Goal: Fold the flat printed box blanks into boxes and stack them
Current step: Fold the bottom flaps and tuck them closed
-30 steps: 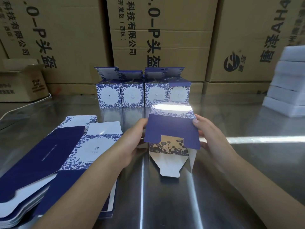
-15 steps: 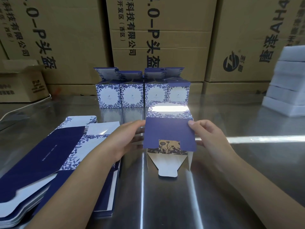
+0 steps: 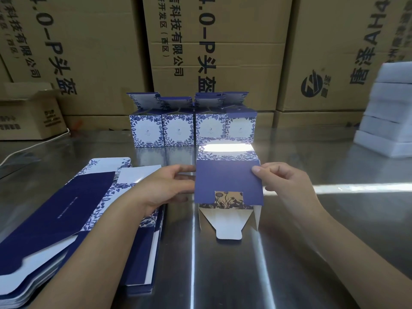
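Half-folded box [image 3: 225,155] lies on steel table [image 3: 334,230] just in front of folded boxes [image 3: 191,130], L hand [image 3: 165,188] gripping its left side, R hand [image 3: 287,186] pinching the navy flap [image 3: 227,177], now lower than 1 s ago, so bottom prob. nearly shut, tab [image 3: 228,228] untucked.

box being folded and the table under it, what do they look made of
The box looks like thin printed paperboard: matte navy outside, plain white inside on the open flaps, sharp creases, glare on the top panel suggesting a coating. The table is probably stainless steel: brushed grey surface with streaky, mirror-like reflections of light.
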`<act>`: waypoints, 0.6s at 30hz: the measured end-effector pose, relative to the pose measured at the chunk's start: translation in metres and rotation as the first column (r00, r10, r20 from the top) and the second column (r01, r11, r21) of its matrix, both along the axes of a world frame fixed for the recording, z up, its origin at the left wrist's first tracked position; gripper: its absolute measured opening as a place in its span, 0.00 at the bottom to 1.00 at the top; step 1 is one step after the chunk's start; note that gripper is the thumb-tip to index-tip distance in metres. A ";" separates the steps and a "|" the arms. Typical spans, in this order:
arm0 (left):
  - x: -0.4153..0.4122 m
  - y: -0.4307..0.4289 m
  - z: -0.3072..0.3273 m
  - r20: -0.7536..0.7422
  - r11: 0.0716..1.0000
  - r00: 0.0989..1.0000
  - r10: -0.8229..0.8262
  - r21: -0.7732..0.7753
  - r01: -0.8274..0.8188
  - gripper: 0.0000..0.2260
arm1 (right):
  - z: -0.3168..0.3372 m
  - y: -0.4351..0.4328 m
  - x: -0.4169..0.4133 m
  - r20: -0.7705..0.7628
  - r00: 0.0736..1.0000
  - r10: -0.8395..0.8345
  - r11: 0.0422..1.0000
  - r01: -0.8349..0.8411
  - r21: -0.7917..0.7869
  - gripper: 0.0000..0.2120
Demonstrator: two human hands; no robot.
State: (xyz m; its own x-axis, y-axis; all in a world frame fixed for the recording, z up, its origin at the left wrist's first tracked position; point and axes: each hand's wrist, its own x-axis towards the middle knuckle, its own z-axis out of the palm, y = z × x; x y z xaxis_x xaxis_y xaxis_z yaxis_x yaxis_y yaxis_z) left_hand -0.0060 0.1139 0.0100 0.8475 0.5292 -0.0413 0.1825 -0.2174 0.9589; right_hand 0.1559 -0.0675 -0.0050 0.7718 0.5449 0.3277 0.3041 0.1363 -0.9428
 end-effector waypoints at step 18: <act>-0.001 0.008 -0.003 0.051 0.997 0.999 0.018 0.070 -0.022 0.16 | -0.005 -0.002 0.001 0.359 0.927 -0.107 0.984 0.150 -0.096 0.06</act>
